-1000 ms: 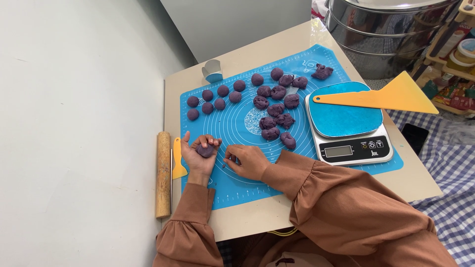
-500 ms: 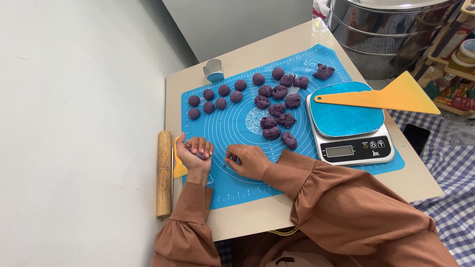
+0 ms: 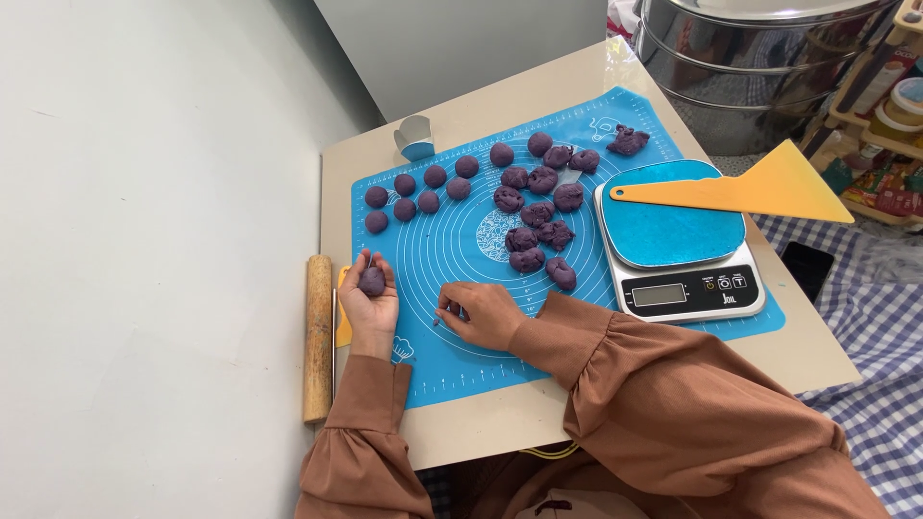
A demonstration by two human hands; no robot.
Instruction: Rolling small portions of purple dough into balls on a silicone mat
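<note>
Purple dough ball (image 3: 372,281) cupped in open left hand (image 3: 370,303), right hand (image 3: 481,314) fingers curled, grip contents unclear, on blue mat (image 3: 461,240).

The light here is bright and even, soft daylight I think, and I cannot tell from which side it comes. My left hand (image 3: 370,300) throws only a weak shadow on the blue mat (image 3: 461,240) under it. The steel pot (image 3: 760,67), behind the mat, carries bright reflections. The scale's blue plate (image 3: 673,226), just right of the mat's middle, has a mild shine. Everything on the mat looks sharp, without motion blur. Far from the mat, straight edges bend slightly.
</note>
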